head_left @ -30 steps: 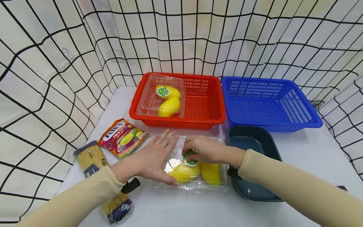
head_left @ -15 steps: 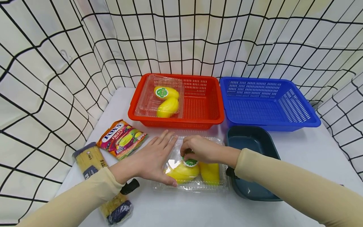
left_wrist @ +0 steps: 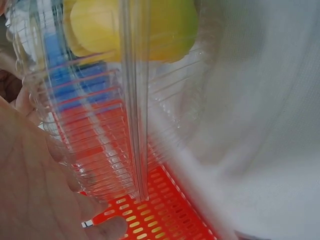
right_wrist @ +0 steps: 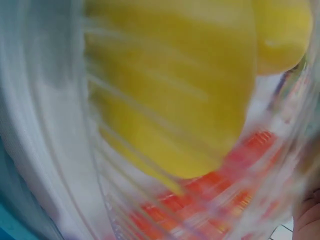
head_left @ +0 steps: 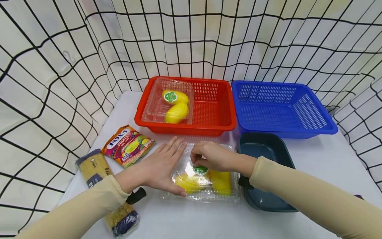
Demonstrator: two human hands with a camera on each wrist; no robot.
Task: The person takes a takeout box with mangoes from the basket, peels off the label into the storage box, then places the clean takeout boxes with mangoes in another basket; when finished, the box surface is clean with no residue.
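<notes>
A clear plastic clamshell box (head_left: 191, 196) lies closed on the table with yellow mangoes (head_left: 221, 182) inside. My left hand (head_left: 158, 169) rests on the box's left side, fingers spread. Curled over the lid, my right hand (head_left: 213, 157) has thumb and fingertips at the upper edge of a round green-and-white sticker (head_left: 200, 170), pinching there; its upper part is hidden. Through the ribbed box wall, the left wrist view shows a mango (left_wrist: 135, 30) and part of the left palm (left_wrist: 30, 170). A blurred mango (right_wrist: 170, 90) fills much of the right wrist view.
Behind stands a red basket (head_left: 209, 127) holding another clear box (head_left: 153, 106) of mangoes with a green sticker. A blue basket (head_left: 286, 132) and dark green tray (head_left: 268, 202) are at right. A Fox's candy bag (head_left: 128, 146) and pasta pack (head_left: 95, 166) lie left.
My left hand stays in place on the box. The right thumb and fingertips have shifted slightly at the sticker, and less of its upper part shows now.
</notes>
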